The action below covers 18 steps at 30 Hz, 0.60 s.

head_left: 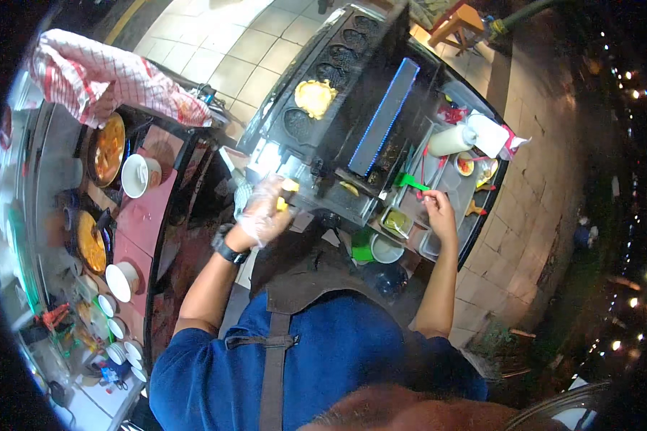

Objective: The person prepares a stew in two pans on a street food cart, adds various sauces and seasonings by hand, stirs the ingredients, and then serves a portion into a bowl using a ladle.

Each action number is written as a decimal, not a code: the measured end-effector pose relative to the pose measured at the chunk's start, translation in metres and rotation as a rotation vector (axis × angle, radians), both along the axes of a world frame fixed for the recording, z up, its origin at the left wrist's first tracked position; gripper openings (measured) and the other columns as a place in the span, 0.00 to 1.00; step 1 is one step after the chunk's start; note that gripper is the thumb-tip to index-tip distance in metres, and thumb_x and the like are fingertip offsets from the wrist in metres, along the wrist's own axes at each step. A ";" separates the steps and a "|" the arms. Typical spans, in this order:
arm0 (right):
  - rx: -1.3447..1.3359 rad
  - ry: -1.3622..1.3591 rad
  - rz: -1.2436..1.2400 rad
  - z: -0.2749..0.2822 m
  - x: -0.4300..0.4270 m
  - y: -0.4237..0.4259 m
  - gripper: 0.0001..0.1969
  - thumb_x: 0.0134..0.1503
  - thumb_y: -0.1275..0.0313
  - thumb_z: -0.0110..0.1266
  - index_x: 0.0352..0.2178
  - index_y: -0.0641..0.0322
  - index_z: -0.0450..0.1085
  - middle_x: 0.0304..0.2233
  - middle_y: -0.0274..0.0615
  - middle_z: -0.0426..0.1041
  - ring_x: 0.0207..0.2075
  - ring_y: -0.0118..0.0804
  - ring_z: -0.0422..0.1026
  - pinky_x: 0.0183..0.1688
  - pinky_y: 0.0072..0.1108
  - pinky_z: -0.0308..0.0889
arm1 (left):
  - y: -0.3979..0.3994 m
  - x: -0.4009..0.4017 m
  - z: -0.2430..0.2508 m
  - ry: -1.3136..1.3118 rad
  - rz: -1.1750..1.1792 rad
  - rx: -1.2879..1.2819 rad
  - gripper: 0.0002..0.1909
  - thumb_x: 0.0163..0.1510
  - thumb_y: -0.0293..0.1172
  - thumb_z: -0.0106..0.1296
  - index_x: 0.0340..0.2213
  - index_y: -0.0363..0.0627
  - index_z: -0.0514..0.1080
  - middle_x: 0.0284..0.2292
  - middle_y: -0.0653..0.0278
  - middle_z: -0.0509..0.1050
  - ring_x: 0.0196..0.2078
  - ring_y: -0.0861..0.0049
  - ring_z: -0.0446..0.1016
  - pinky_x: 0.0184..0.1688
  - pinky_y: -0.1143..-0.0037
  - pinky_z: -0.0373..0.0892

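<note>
My left hand (264,213) wears a clear plastic glove. Its fingers close around a yellow piece of food (282,204), blurred and partly hidden by the hand, near the front left corner of a black waffle-type mould griddle (293,141). In one of the griddle's moulds sits pale yellow batter (315,98) that spills past the rim. My right hand (441,215), bare, pinches the handle of a green utensil (412,182) over the right-hand tray. The utensil's head is too small to identify. Beside the griddle's raised lid, a yellow scrap (349,187) lies on a dark plate.
On the right stand a squeeze bottle (453,141), a tub of green filling (397,222) and a white tub (386,249). To the left, a counter (137,231) holds pans of orange food (107,151), paper cups (122,282) and a checked cloth (124,81).
</note>
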State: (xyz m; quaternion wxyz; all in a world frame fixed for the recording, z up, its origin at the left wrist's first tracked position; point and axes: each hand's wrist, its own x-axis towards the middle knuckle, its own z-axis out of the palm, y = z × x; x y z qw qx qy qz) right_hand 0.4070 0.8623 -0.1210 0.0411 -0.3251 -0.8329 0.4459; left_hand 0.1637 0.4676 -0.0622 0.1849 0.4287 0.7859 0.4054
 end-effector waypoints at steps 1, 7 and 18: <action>-0.058 0.012 0.010 -0.002 0.002 -0.005 0.09 0.62 0.71 0.51 0.39 0.65 0.71 0.34 0.36 0.72 0.34 0.26 0.73 0.37 0.20 0.68 | -0.008 -0.009 -0.005 0.017 0.048 0.027 0.23 0.44 0.25 0.52 0.45 0.39 0.66 0.40 0.48 0.68 0.44 0.52 0.68 0.48 0.64 0.65; -0.599 -0.427 0.523 -0.008 0.002 -0.052 0.14 0.63 0.60 0.50 0.36 0.60 0.72 0.31 0.32 0.75 0.31 0.24 0.72 0.35 0.19 0.68 | -0.036 -0.055 -0.052 -0.118 0.143 -0.034 0.17 0.46 0.28 0.55 0.40 0.40 0.70 0.33 0.50 0.72 0.34 0.51 0.71 0.39 0.62 0.68; -0.935 -0.400 0.068 -0.080 -0.031 -0.217 0.20 0.64 0.54 0.45 0.45 0.60 0.68 0.32 0.35 0.75 0.27 0.23 0.67 0.27 0.19 0.64 | -0.041 -0.071 -0.075 0.143 0.141 -0.321 0.19 0.53 0.40 0.58 0.39 0.38 0.68 0.33 0.50 0.72 0.36 0.52 0.72 0.38 0.61 0.67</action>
